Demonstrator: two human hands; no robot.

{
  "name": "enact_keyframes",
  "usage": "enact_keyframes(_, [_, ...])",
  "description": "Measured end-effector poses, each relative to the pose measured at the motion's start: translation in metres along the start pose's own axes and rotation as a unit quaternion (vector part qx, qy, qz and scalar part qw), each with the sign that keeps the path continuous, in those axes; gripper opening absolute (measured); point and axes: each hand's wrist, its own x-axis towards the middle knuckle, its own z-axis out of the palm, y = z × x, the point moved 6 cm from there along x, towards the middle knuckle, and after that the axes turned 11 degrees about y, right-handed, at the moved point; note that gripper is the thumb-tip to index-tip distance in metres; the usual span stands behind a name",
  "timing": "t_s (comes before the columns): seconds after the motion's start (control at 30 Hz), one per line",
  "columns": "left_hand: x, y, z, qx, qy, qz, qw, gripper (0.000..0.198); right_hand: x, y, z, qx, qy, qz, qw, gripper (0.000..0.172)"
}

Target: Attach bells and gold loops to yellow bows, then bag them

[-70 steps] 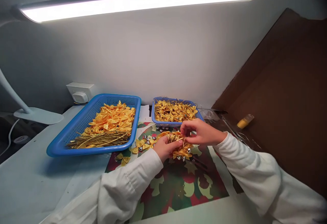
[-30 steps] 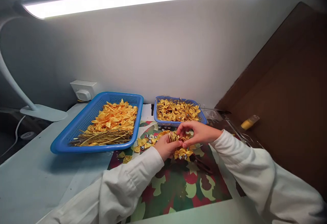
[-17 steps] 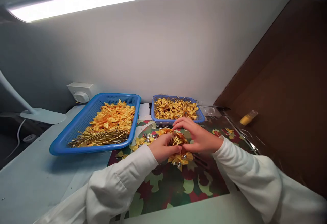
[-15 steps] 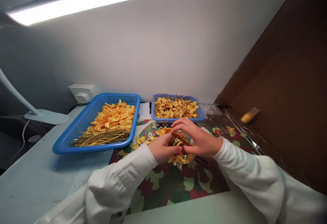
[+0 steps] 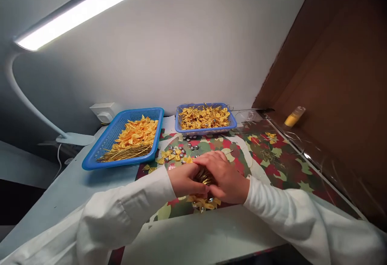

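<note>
My left hand (image 5: 188,179) and my right hand (image 5: 226,177) meet around a bundle of thin gold twist ties (image 5: 205,176), whose loops show between them. From its lower side yellow bows (image 5: 204,204) with small silver bells stick out, near the mat's front edge. The left thumb presses across the front of the bundle, while the right hand's fingers curl over its top. Part of the bundle is hidden by my hands. Beyond my left wrist lie loose yellow bows (image 5: 173,154) and several silver bells (image 5: 193,147).
A large blue basket (image 5: 94,158) at left holds yellow bows and gold ties. Behind my hands stands a smaller blue basket (image 5: 205,130) of tied bows. Loose tie pieces (image 5: 270,156) lie at right on the patterned mat (image 5: 281,176). A yellow-filled container (image 5: 294,116) is farther right; a lamp base (image 5: 77,139) stands left.
Both hands and the bundle are now closer to the mat's front edge. My right fingers, arched before, have closed down over the bundle. The camera view has also shifted.
</note>
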Motion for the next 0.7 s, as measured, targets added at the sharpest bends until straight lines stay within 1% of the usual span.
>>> enact_keyframes(0.07, [-0.005,-0.005,0.005,0.003,-0.027,-0.033,0.999,0.014,-0.007,-0.002,0.006,0.004,0.016,0.013,1.000,0.063])
enact_keyframes(0.13, [-0.010,-0.010,0.008,-0.011,-0.046,-0.064,0.997,0.019,-0.011,-0.003,0.012,0.006,0.019,0.024,1.000,0.061])
enact_keyframes(0.23, [-0.015,-0.020,0.006,-0.047,-0.012,-0.093,0.994,0.035,-0.012,-0.004,0.014,-0.009,0.015,0.048,0.999,0.055])
enact_keyframes(0.33, [-0.021,-0.028,0.006,-0.105,0.020,-0.115,0.988,0.048,-0.013,-0.001,0.016,-0.015,-0.005,0.074,0.997,0.050])
enact_keyframes(0.4, [-0.026,-0.034,0.009,-0.140,0.030,-0.125,0.982,0.052,-0.015,0.000,0.018,-0.011,-0.022,0.086,0.996,0.046])
enact_keyframes(0.47, [-0.032,-0.040,0.013,-0.149,0.033,-0.141,0.978,0.052,-0.018,-0.002,0.022,-0.012,-0.040,0.087,0.995,0.042])
enact_keyframes(0.53, [-0.036,-0.046,0.016,-0.125,0.037,-0.155,0.979,0.047,-0.019,-0.004,0.026,-0.025,-0.052,0.077,0.995,0.038])
enact_keyframes(0.57, [-0.037,-0.049,0.015,-0.096,0.049,-0.152,0.983,0.043,-0.020,-0.005,0.027,-0.033,-0.054,0.072,0.995,0.036])
enact_keyframes(0.63, [-0.037,-0.049,0.009,-0.009,0.083,-0.119,0.989,0.032,-0.018,-0.008,0.029,-0.050,-0.053,0.060,0.996,0.031])
enact_keyframes(0.7, [-0.035,-0.043,0.004,0.080,0.107,-0.073,0.988,0.028,-0.016,-0.010,0.028,-0.053,-0.048,0.054,0.996,0.025])
